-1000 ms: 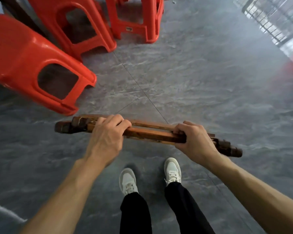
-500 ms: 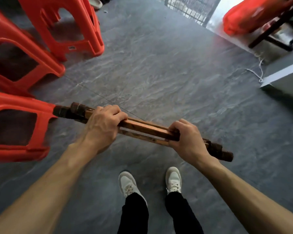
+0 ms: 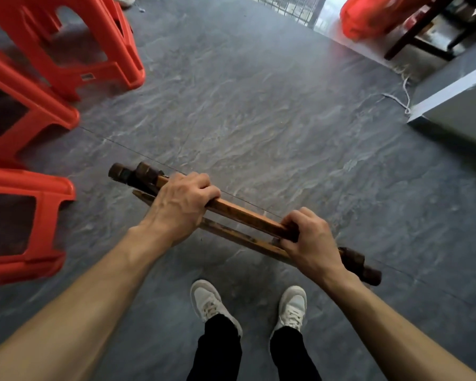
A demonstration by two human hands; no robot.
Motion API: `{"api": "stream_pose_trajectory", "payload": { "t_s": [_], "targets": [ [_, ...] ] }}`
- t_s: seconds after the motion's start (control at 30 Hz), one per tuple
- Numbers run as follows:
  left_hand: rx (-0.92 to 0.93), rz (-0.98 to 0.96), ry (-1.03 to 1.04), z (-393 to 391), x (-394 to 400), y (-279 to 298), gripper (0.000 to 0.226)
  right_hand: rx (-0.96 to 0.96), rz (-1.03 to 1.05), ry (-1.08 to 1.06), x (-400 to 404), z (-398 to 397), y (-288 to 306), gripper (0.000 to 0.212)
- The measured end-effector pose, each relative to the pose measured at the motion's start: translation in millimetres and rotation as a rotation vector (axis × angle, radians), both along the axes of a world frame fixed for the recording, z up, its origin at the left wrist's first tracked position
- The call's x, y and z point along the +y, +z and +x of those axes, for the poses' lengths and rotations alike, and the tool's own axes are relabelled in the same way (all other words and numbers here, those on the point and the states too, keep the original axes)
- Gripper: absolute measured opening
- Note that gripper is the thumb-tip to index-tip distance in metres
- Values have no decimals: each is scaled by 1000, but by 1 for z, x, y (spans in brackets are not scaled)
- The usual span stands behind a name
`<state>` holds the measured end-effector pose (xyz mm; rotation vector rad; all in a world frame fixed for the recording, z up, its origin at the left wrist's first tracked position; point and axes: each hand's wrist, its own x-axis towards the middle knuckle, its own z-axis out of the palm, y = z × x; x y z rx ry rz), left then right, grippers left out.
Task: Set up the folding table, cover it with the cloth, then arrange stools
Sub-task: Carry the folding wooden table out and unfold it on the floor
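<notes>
The red plastic stools (image 3: pixel 25 224) crowd the whole left edge of the frame, some upright, some tipped. They look like the biggest hazard: if the person swings or opens the frame leftward, its dark end could knock into the nearest one.

The folded wooden table frame (image 3: pixel 248 217) runs across the centre, slanting from middle left down to lower right, held above the grey floor (image 3: pixel 259 105). Its two slats sit with a narrow gap between them, and should they close as the frame unfolds, fingers could get pinched.

The left hand (image 3: pixel 180 207) is wrapped over the upper slat near the left end; the right hand (image 3: pixel 309 240) grips both slats towards the right end.

A small label on a stool (image 3: pixel 87 76) at upper left is too blurred to read; I see no other writing.
</notes>
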<state>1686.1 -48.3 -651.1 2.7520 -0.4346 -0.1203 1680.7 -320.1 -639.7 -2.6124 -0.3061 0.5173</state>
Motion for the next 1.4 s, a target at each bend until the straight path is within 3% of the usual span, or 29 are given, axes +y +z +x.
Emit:
{"api": "stream_pose_trajectory", "payload": {
  "t_s": [0.23,0.33,0.4,0.57,0.83,1.0,1.13,1.4],
  "targets": [
    [35,13,66,8,-2,7,18,-5,-11,10,3,9,7,31],
    [-16,85,135,1,-8,10,18,-113,30,186,8,13,11,42],
    [-60,123,206,-7,-14,13,21,-179,89,303,13,13,9,37],
    [-43,157,466,-24,-35,18,25,-277,130,381,8,4,-4,34],
    [31,27,724,-44,-94,18,49,-201,190,556,-4,28,-3,40],
    [117,-57,904,-47,-152,21,65,-90,128,738,-33,47,-5,66],
    [141,-122,1027,-55,-197,23,58,-45,114,857,-62,59,-2,62],
    [278,-354,1103,-79,-283,21,51,86,182,937,-103,68,-5,72]
  ]
}}
